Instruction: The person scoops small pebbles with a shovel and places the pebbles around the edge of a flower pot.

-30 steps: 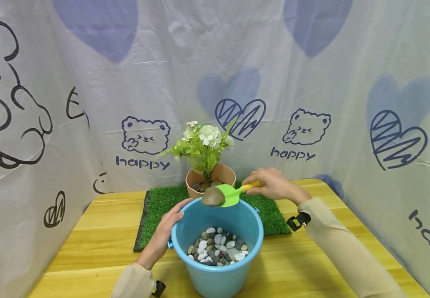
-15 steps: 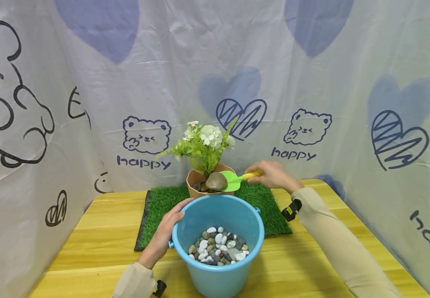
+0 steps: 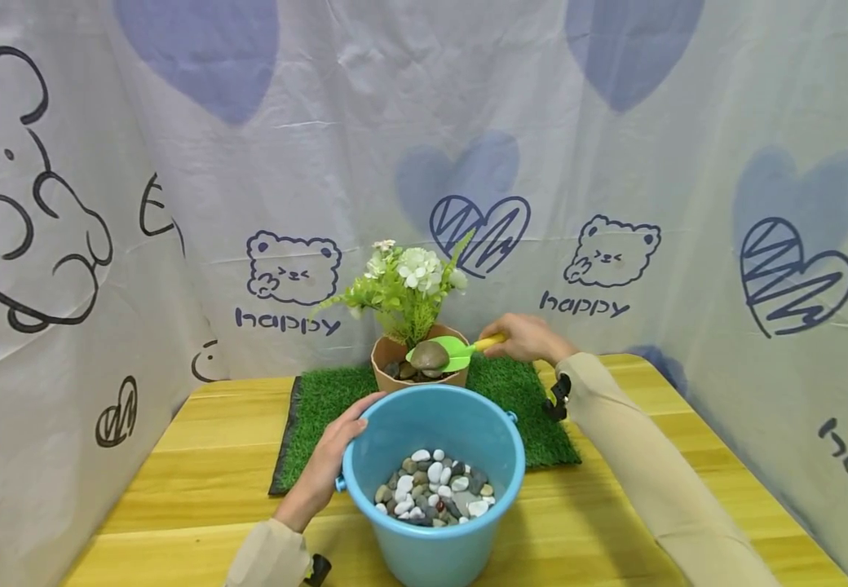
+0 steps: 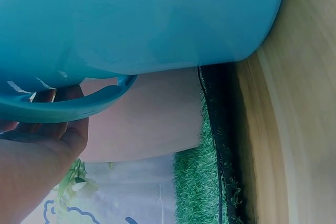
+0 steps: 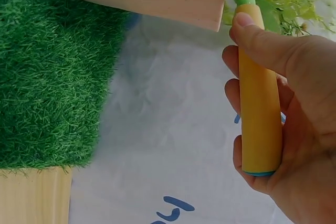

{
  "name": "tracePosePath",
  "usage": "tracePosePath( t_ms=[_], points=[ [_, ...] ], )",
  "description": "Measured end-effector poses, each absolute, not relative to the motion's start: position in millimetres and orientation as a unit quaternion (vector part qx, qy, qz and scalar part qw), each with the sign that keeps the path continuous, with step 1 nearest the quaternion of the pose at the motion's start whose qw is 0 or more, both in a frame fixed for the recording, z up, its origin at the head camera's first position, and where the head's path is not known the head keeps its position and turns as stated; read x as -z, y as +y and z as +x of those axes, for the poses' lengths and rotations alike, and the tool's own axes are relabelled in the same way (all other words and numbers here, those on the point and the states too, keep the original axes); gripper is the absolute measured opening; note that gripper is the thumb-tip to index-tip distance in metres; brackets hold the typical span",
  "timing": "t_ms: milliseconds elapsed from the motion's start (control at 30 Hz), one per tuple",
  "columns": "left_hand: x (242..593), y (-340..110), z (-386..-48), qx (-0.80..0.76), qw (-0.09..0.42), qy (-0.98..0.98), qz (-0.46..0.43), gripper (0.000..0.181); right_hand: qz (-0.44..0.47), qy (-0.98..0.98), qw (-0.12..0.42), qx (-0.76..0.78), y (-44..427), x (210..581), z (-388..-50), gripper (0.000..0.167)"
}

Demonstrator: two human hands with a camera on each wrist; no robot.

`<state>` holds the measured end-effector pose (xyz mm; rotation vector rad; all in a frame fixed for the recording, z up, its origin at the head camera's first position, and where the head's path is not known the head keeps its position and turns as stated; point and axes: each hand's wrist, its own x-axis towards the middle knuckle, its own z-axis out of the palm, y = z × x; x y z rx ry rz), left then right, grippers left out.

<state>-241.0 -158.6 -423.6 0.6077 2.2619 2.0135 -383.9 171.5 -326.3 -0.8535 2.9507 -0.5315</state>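
In the head view my right hand [image 3: 525, 336] grips a small toy trowel by its yellow handle [image 5: 260, 103], fingers wrapped round it. On its green blade [image 3: 457, 352] lies a large brown stone [image 3: 430, 356], held over the mouth of a pinkish flowerpot [image 3: 384, 381]. Whether the stone touches the pot's contents is hard to tell. Dark stones [image 3: 402, 371] sit in the pot below a plant with white flowers [image 3: 418, 273]. My left hand [image 3: 324, 456] holds the rim of a light blue bucket [image 3: 431, 542]; in the left wrist view its fingers pass behind the bucket's handle [image 4: 79, 107].
Small white, grey and brown pebbles [image 3: 435, 489] cover the bucket's bottom. The pot stands on a green turf mat [image 3: 534, 424] behind the bucket. Under everything is a wooden table [image 3: 204, 481], enclosed by a printed white cloth [image 3: 365, 122] at the back and sides.
My right hand has moved the trowel and stone away from me, from above the bucket's far rim to over the flowerpot, then slightly lower. The left hand keeps its place on the bucket.
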Motion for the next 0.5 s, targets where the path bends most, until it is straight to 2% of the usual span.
tracePosePath(
  t_ms=[333, 500],
  points=[
    [423.9, -159.6, -240.4, -0.655, 0.029, 0.729, 0.196, 0.050, -0.278, 0.947, 0.010, 0.161, 161.2, 329.9, -401.6, 0.019],
    [424.9, -159.4, -240.9, -0.654, 0.029, 0.730, 0.198, 0.051, -0.283, 0.946, 0.005, 0.158, 160.4, 329.0, -407.0, 0.024]
  ],
)
